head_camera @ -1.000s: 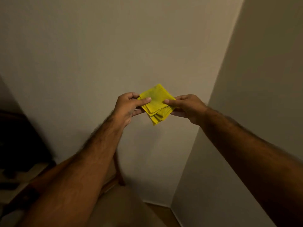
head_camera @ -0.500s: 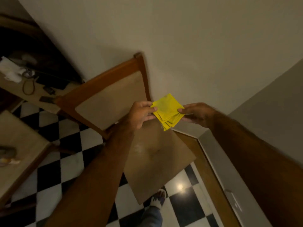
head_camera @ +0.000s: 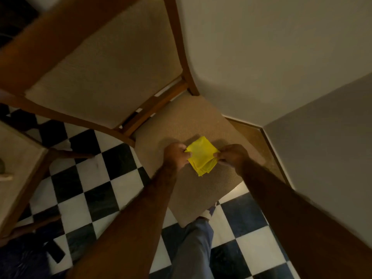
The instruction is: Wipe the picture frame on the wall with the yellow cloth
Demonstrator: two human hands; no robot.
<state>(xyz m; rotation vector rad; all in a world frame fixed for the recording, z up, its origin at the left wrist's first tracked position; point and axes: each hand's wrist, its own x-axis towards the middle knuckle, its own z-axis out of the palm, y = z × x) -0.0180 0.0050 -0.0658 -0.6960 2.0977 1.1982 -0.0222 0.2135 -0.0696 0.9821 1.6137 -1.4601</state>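
Tilted further down since half a second ago, the view now has the yellow cloth (head_camera: 202, 155) over the chair seat (head_camera: 193, 190) rather than before the wall.

Left hand (head_camera: 175, 157) and right hand (head_camera: 231, 156) each pinch an opposite side corner of the folded cloth, which hangs between them as a diamond, one corner pointing down toward the person. A trouser leg (head_camera: 193, 244) and checkered floor (head_camera: 96, 194) lie nearer; the chair back (head_camera: 112, 63) and pale wall (head_camera: 271, 57) stand beyond.
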